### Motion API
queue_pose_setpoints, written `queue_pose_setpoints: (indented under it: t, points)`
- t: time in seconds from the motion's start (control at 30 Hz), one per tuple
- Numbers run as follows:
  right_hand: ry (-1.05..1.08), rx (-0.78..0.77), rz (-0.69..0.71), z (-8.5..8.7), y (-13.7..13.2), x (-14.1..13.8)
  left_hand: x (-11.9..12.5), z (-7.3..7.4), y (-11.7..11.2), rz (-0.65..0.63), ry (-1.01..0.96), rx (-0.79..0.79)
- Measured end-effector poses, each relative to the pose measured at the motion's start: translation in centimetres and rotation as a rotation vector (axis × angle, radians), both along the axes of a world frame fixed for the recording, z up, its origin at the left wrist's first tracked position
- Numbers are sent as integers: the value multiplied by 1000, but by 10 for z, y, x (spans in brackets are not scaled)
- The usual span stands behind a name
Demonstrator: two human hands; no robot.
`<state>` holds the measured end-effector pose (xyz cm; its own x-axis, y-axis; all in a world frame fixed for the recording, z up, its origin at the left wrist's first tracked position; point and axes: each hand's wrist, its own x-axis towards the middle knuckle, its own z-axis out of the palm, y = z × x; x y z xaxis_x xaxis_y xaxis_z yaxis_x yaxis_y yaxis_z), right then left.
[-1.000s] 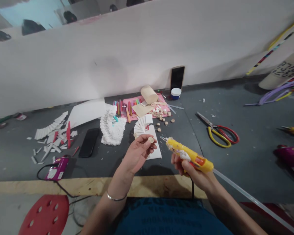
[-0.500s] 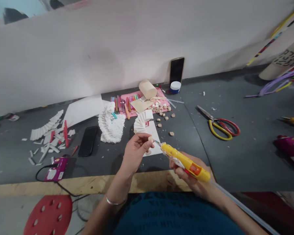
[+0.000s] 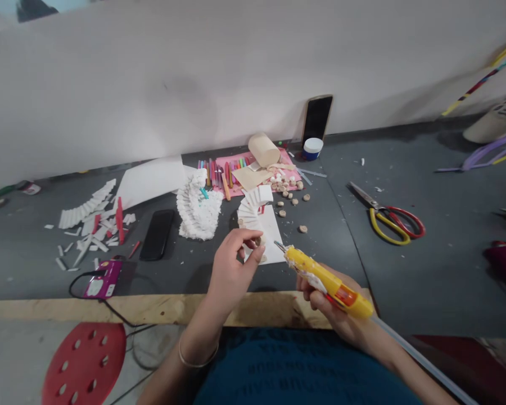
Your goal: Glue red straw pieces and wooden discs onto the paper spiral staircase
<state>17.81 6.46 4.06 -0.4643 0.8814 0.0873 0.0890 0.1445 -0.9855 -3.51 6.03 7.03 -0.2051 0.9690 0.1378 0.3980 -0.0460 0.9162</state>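
My left hand (image 3: 234, 264) pinches a small round beige disc (image 3: 258, 241) between thumb and fingertips, just over a white card (image 3: 274, 228). A curved row of white pieces (image 3: 249, 207) lies on that card. Wrapped in my right hand (image 3: 331, 315) is a yellow hot glue gun (image 3: 320, 277), a long clear glue stick (image 3: 417, 354) running out of its back. Its metal nozzle points left and stands a little apart from the disc. Several more beige discs (image 3: 282, 214) lie loose beyond the card.
Red-and-yellow-handled scissors (image 3: 385, 216) lie to the right. A black phone (image 3: 157, 235), a white textured piece (image 3: 200, 211) and white scraps (image 3: 88, 242) are on the left. At the back stand a beige roll (image 3: 263, 149), a small jar (image 3: 312, 148) and an upright phone (image 3: 317, 118).
The glue gun's nozzle has come away from the disc, leaving a gap. My left hand has turned and lowered the disc toward the card. The whole view has shifted slightly.
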Motion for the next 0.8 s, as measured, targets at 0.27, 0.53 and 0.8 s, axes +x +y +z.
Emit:
queue_pose_setpoints:
  t: [0.27,0.53,0.8]
  points:
    - [-116,33,107,6,1,-4,1,-13,2,-65,-916,-298]
    - [-153,40,114,11,0,-4,5,-12,2,-61,-1105,-336]
    - [-203,66,120,13,-1,-4,5,-13,1,-83,-1125,-318]
